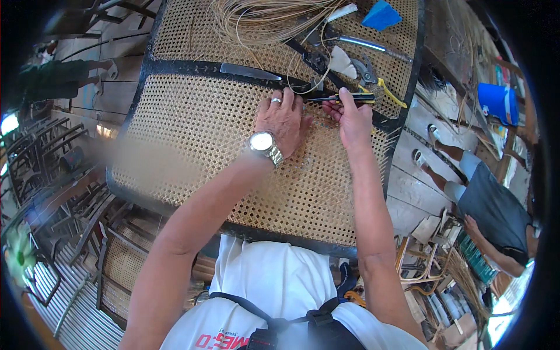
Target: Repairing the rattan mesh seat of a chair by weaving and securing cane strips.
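My right hand [354,119] grips a screwdriver [364,98] with a black and yellow handle, its shaft pointing left along the dark rail. Palm down, my left hand [283,119] lies on the woven cane panel [192,116], fingers stretched toward the rail near the shaft. A silver watch is on that wrist. The screwdriver's tip is hard to make out by my left fingers. Just beyond lie a knife-like blade [251,72] on the rail and pliers [382,87] with yellow handles. A thin cane strand loops above my hands. Loose strands stick out along the panel's right edge.
A coil of cane strands [262,23], a blue block [381,16], a white piece [342,63] and a metal rod-like tool [367,45] lie farther up. At right are a blue bucket [497,104] and another person [493,198]. Dark frames [64,151] crowd the left.
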Demonstrator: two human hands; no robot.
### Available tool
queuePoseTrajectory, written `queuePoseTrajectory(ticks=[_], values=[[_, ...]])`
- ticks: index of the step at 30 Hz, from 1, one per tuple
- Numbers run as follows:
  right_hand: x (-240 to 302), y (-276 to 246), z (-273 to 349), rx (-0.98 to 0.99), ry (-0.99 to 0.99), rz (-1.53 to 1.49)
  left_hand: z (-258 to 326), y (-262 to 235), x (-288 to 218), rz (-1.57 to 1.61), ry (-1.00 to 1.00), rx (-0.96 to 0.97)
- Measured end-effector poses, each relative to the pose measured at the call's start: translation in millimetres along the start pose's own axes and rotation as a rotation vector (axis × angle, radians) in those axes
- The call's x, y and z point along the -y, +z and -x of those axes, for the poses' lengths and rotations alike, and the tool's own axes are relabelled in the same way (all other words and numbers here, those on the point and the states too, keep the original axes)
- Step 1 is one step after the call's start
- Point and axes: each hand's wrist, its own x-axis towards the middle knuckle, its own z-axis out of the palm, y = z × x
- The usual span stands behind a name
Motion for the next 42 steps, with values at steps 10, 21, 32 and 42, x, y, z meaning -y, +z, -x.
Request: queuePoseTrajectory(ticks=[10, 21, 32, 42], values=[[-9, -6, 8, -0.079, -0.110, -0.051, 20, 2, 13, 0.095, 0.105, -0.053], [-3, 8, 9, -0.058, -0.194, -0.049, 18, 3, 10, 0.105, 0.040, -0.007], [5, 18, 8, -0.017, -0.239, 0.112, 17, 8, 12, 0.105, 0.030, -0.029], [14, 26, 25, 0.045, -0.468, 0.664, 16, 8, 11, 0.160, 0.015, -0.036]])
